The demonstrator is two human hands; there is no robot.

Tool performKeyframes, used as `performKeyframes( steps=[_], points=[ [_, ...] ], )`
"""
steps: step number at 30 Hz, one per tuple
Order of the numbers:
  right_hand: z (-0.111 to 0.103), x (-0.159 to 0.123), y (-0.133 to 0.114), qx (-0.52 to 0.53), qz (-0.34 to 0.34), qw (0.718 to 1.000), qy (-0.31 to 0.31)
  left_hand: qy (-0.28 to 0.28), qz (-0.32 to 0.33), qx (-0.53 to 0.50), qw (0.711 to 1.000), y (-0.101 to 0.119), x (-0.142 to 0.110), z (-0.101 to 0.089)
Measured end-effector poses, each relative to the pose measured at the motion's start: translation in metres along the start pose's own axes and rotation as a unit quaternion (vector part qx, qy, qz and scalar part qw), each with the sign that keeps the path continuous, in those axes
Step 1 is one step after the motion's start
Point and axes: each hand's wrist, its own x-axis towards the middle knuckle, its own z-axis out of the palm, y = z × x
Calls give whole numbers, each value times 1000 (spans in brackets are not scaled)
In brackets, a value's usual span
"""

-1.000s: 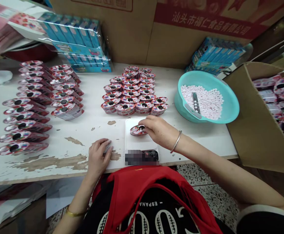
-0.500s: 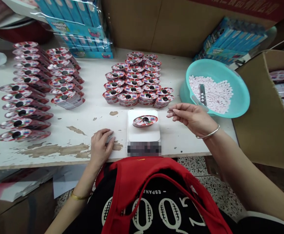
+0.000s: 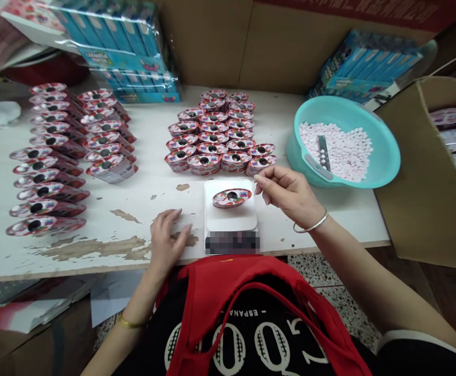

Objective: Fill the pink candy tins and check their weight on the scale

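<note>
A small oval pack (image 3: 232, 197), printed in red and white with a dark round hole on top, rests on the white weighing scale (image 3: 231, 222). My right hand (image 3: 288, 194) hovers just right of that pack, thumb and forefinger pinched together; whatever is between them is too small to make out. On the table left of the scale lies my left hand (image 3: 168, 237), its fingers apart and nothing in it. The scale's display is blurred over.
Behind the scale stand rows of similar packs (image 3: 213, 137), and more packs (image 3: 47, 193) fill the left side. A turquoise basin (image 3: 388, 151) of small white candies holds a dark strip (image 3: 324, 151). A cardboard box (image 3: 404, 172) stands at right; blue display boxes (image 3: 133, 57) are behind.
My right hand has moved left, from near the basin to beside the pack on the scale. My left hand stays on the table, its thumb slightly further out. The view has shifted a little.
</note>
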Motion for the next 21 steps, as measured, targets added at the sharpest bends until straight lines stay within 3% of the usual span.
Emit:
performKeyframes(
  steps=[3, 6, 9, 13, 16, 19, 21],
  points=[
    [4, 3, 5, 28, 0, 999, 23, 10, 69, -37, 997, 39, 26, 4],
    [5, 3, 7, 52, 11, 998, 36, -55, 166, -42, 984, 75, 59, 14],
    [-2, -4, 6, 52, 29, 997, 58, -105, 201, -36, 973, 82, 85, 14],
    [-24, -21, 13, 56, 65, 989, 122, -43, 160, -46, 985, 43, 103, -18],
    [-36, -30, 26, 73, 102, 981, 151, -53, 134, -7, 990, 0, 109, -43],
    [-35, -31, 38, 89, 129, 976, 153, -80, 121, 45, 988, -30, 113, -43],
    [-29, -29, 43, 88, 133, 977, 142, -57, 111, 84, 989, -39, 115, -33]
  ],
)
